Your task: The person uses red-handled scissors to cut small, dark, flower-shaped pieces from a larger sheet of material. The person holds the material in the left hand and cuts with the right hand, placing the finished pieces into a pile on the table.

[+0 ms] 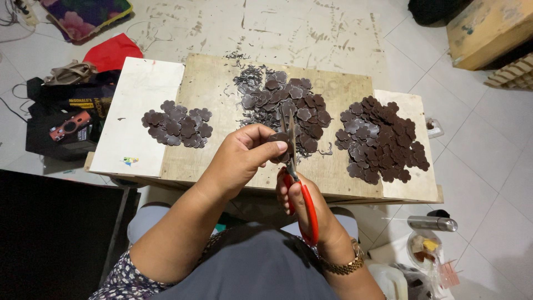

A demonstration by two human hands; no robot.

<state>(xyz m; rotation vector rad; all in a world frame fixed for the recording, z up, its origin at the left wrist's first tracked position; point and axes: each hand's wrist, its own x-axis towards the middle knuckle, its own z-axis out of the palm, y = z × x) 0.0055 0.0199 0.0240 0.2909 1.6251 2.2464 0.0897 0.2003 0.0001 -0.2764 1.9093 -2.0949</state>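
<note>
The person wears a dark floral short-sleeved top, grey garment over the lap, and a gold wristwatch [340, 265].

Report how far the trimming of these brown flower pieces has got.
Done, apparently: a small pile on the white board and a large pile at right. In hand: the left hand holds one piece while the right hand works red-handled scissors on it. Left, apparently: the middle heap among offcuts.
</note>
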